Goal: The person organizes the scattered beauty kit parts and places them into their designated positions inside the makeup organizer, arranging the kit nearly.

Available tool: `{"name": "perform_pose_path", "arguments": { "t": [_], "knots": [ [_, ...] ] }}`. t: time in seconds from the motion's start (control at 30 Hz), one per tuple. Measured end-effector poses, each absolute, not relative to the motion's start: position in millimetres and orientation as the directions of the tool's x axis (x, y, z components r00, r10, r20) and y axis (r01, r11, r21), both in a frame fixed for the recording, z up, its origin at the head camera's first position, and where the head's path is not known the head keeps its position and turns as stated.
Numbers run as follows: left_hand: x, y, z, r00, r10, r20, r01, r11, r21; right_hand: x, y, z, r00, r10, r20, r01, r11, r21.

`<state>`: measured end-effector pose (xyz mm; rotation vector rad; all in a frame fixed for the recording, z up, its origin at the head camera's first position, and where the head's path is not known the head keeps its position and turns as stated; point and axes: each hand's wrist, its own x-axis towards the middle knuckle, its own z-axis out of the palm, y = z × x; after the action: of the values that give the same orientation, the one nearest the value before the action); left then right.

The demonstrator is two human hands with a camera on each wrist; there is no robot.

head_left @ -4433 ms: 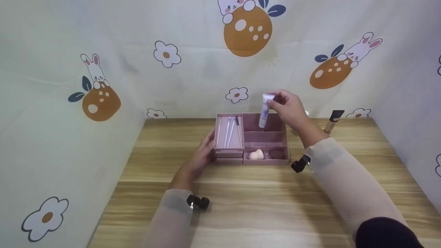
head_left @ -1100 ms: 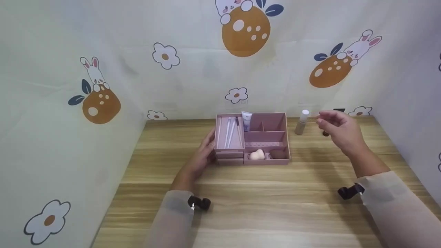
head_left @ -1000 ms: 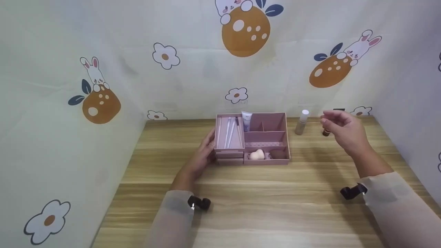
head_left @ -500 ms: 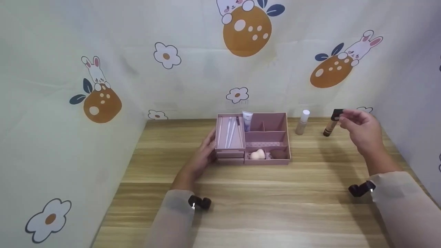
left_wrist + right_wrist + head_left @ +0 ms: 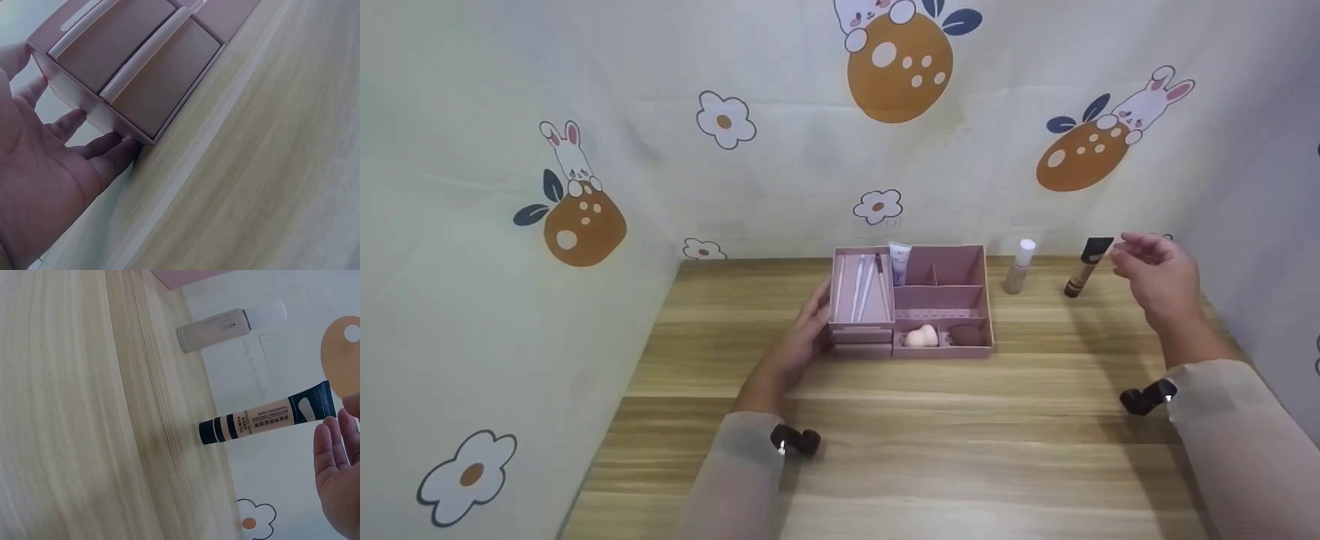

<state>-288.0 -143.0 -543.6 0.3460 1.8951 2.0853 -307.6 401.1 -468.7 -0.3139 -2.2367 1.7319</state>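
My left hand lies against the left side of a pink desktop organizer. In the left wrist view its spread fingers touch the side wall beside two drawers. My right hand is just right of a foundation tube with a dark crimped end, standing on its cap. Seen from the right wrist, the loosely bent fingers are right at the tube's upper end and hold nothing. A white squeeze tube stands in the organizer's back left compartment.
Left of the foundation tube stands a small white-capped bottle. The organizer's top tray holds several thin brushes. A cream makeup sponge and a dark brown sponge-like piece lie in the front compartments. A patterned cloth hangs behind the wooden table.
My right hand first held the white squeeze tube over the organizer, which now holds it. The hand has since moved right, past the bottle, to beside the foundation tube. The left hand stays.
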Motion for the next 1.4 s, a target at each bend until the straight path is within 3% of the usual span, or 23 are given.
{"name": "perform_pose_path", "arguments": {
  "t": [0.23,0.47,0.8,1.13,1.4],
  "knots": [
    [-289.5,-144.5,-545.5,-0.919,0.395,-0.014,-0.049,-0.081,0.996,-317.2,401.3,-475.2,-0.935,0.354,0.038,0.075,0.302,-0.950],
    [-289.8,-145.0,-544.5,-0.918,0.398,-0.007,-0.047,-0.091,0.995,-323.5,396.5,-481.2,-0.945,0.325,0.029,0.028,0.170,-0.985],
    [-289.6,-143.1,-544.3,-0.922,0.387,-0.024,-0.068,-0.101,0.993,-321.9,386.8,-484.4,-0.953,0.299,0.038,0.005,0.143,-0.990],
    [-289.9,-142.9,-544.2,-0.924,0.380,-0.036,-0.072,-0.080,0.994,-326.6,386.0,-491.3,-0.946,0.317,0.061,0.051,0.333,-0.942],
    [-290.6,-143.1,-545.0,-0.926,0.374,-0.048,-0.080,-0.070,0.994,-319.4,383.4,-486.6,-0.956,0.280,0.081,-0.006,0.258,-0.966]
  ]
}}
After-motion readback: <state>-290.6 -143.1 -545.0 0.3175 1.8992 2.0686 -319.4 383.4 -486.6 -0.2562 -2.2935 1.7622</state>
